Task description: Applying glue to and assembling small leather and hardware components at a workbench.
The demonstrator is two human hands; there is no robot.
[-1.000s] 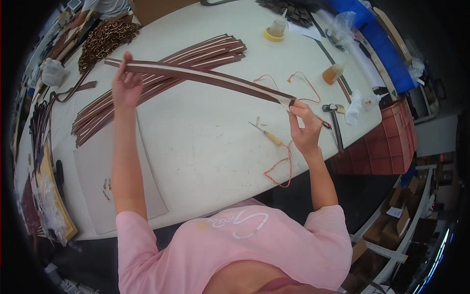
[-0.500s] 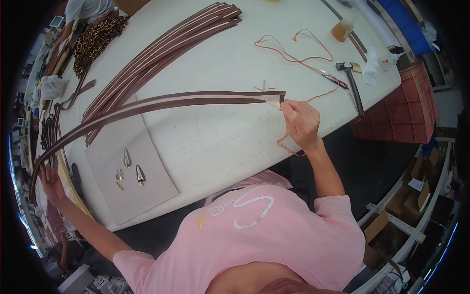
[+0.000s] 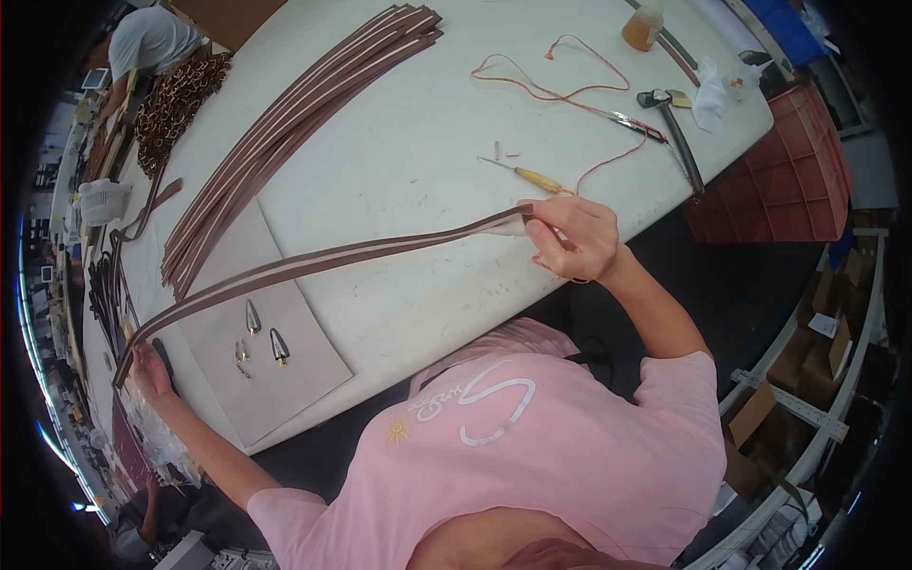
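A long brown strap (image 3: 361,251) with a pale stripe along its middle hangs in a slack curve above the table between my two hands. My right hand (image 3: 579,239) is closed on its right end, pinching the tip where a pale piece shows. At the far left, my left hand (image 3: 152,372) grips the strap near its other end. Just beyond my right hand lies an awl (image 3: 538,180) with a yellow handle. Beneath the strap, two pointed silver metal fittings (image 3: 278,348) and several small brass-coloured pieces (image 3: 241,353) rest on a grey sheet (image 3: 294,404).
A bundle of similar brown straps (image 3: 304,128) lies behind the sheet, beside a heap of chain (image 3: 179,112). Orange cord (image 3: 532,92), a hammer (image 3: 679,147) and an amber jar (image 3: 642,28) are toward the right. A red crate (image 3: 774,171) stands past the table edge. Another person (image 3: 152,40) is at upper left.
The strap has come nearer to me and sags more. My left hand has moved inward to the right; my right hand has turned and shifted slightly, and the awl's handle now shows.
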